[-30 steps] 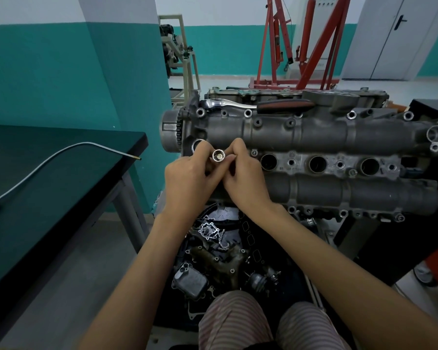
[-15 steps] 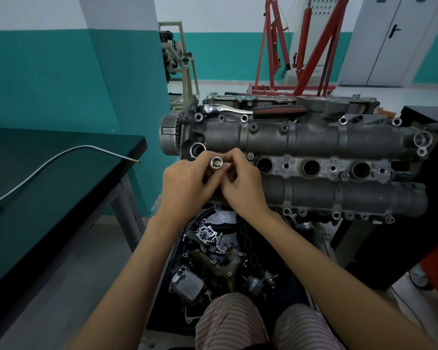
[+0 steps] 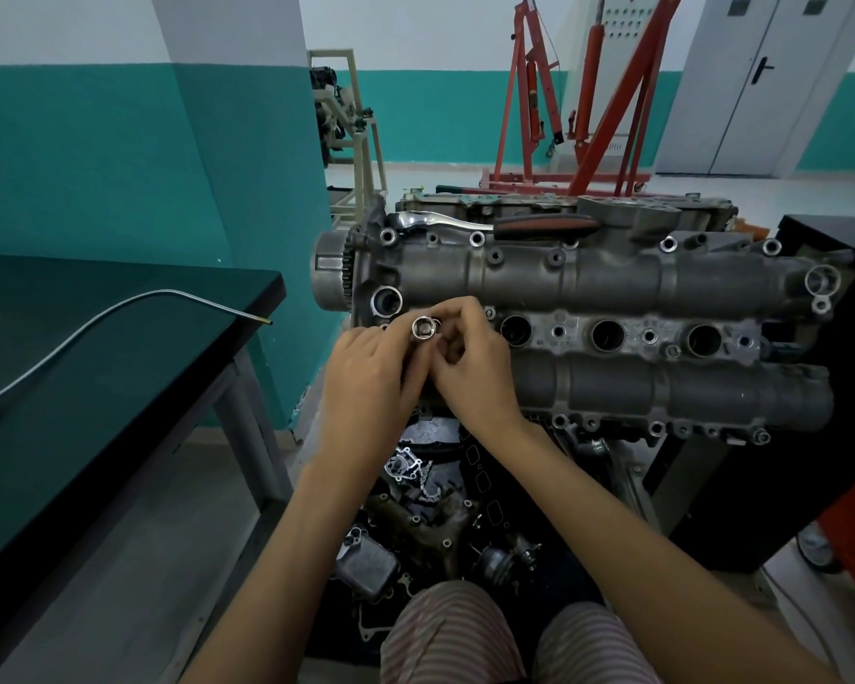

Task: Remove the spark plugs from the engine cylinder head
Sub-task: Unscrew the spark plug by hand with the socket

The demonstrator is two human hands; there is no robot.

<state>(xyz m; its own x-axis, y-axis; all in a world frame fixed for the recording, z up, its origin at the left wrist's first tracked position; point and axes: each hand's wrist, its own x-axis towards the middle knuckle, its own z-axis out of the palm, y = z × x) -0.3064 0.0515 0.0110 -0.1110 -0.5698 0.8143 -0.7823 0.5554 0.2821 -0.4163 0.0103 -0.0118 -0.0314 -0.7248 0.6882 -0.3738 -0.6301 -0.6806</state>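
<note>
Head view, catalogued outward from the engine cylinder head.

Item, hands: my left hand and my right hand are meeting at the head's left end, over the nearest well of its centre row. Both are pinching a spark plug socket, its open hex mouth facing me. My fingers are hiding whatever is sitting below it, so I cannot tell whether a plug is inside.

Item, task thing: no spark plug is showing. Three open wells are lying to the right of my hands along the same row; their depths are too dark to read.

Handling, as judgement: a plug should be feeling light and stiff, probably oily on the metal, with a brittle ceramic neck. I am planning to take it by the hex or shell and keep it straight, since a tilt in a narrow well could crack the insulator or bind the thread.

Item, ratchet: lying along the head's far edge, untouched.

Room: open air above the head is leaving space for lifting straight up. Left of the head, the table corner with a bent tube is standing well apart. Below the head, loose engine parts are crowding the floor; anything dropped would likely vanish there.
</note>
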